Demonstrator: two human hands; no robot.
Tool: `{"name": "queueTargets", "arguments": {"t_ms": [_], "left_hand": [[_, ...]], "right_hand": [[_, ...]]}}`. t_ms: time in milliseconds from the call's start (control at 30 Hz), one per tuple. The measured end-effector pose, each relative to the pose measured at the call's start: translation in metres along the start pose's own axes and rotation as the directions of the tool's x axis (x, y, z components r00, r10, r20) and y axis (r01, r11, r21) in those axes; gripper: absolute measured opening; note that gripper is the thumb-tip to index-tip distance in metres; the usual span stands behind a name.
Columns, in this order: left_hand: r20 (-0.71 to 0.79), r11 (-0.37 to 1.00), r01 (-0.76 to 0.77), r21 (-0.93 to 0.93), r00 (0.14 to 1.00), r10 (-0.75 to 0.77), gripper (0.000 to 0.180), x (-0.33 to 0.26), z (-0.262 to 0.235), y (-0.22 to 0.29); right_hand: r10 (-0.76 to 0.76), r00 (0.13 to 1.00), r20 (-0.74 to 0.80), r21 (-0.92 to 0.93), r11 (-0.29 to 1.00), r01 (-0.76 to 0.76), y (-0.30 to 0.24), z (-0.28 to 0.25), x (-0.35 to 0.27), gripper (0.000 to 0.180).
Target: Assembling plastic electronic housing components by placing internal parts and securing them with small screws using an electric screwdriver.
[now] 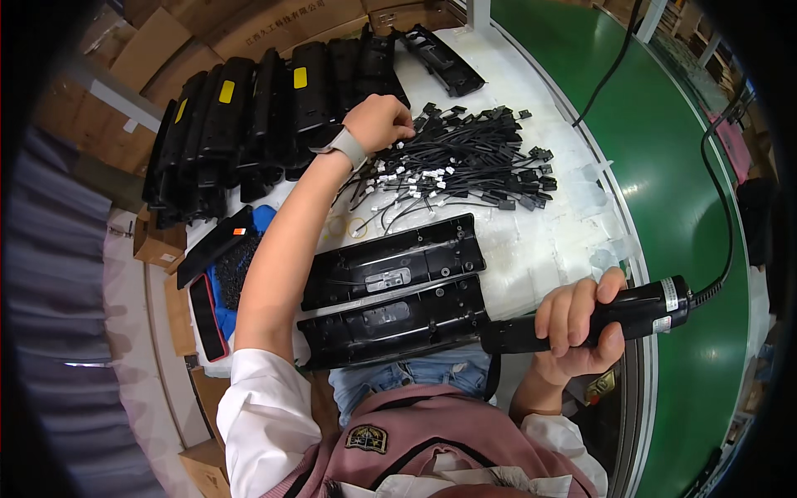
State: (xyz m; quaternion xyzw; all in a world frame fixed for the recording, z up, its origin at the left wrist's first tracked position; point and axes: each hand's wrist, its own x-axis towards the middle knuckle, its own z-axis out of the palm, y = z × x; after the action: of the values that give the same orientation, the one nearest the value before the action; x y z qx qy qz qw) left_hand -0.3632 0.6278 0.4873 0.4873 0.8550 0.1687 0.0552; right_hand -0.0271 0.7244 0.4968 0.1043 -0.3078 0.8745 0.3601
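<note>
My left hand (380, 123) reaches to the left edge of a heap of short black cables (473, 149) with small white and black connectors. Its fingers are curled together, and whatever they may pinch is hidden. My right hand (577, 324) is wrapped round a black corded electric screwdriver (635, 314), held level at the table's near right edge with its front end pointing left. Between my arms lie two long black plastic housings, the far one (398, 259) and the near one (394, 322), side by side with their hollow insides up.
More black housings (274, 108), some with yellow labels, stand in a row at the far left. Another black part (440, 60) lies at the back. Small dark screws (237, 270) fill a blue tray beside a red-edged phone (207, 317). Along the right runs a green surface (681, 224).
</note>
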Motion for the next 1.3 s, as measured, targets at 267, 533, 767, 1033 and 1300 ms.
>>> {"name": "queueTargets", "arguments": {"t_ms": [267, 533, 767, 1033, 1300], "left_hand": [[-0.441, 0.888, 0.114, 0.445, 0.891, 0.107, 0.005, -0.038, -0.017, 0.051], [-0.552, 0.954, 0.024, -0.299, 0.811, -0.193, 0.011, -0.069, -0.030, 0.030], [-0.856, 0.892, -0.347, -0.288, 0.510, -0.078, 0.015, -0.100, -0.085, 0.065], [-0.864, 0.952, -0.074, -0.298, 0.445, -0.236, 0.018, -0.179, -0.084, 0.110], [-0.748, 0.990, -0.129, -0.059, 0.663, 0.042, 0.013, -0.254, -0.066, 0.085]], "right_hand": [[-0.021, 0.999, -0.043, -0.001, 1.000, 0.021, -0.006, -0.005, -0.003, 0.034], [-0.053, 0.999, 0.006, 0.050, 0.997, 0.053, -0.006, 0.001, -0.006, 0.034], [-0.089, 0.992, 0.084, 0.201, 0.977, 0.071, -0.004, 0.022, 0.004, 0.028], [-0.116, 0.971, 0.207, 0.190, 0.979, 0.077, 0.007, 0.024, -0.005, 0.029], [-0.075, 0.963, 0.257, 0.147, 0.988, 0.038, 0.011, 0.036, -0.014, 0.030]]}}
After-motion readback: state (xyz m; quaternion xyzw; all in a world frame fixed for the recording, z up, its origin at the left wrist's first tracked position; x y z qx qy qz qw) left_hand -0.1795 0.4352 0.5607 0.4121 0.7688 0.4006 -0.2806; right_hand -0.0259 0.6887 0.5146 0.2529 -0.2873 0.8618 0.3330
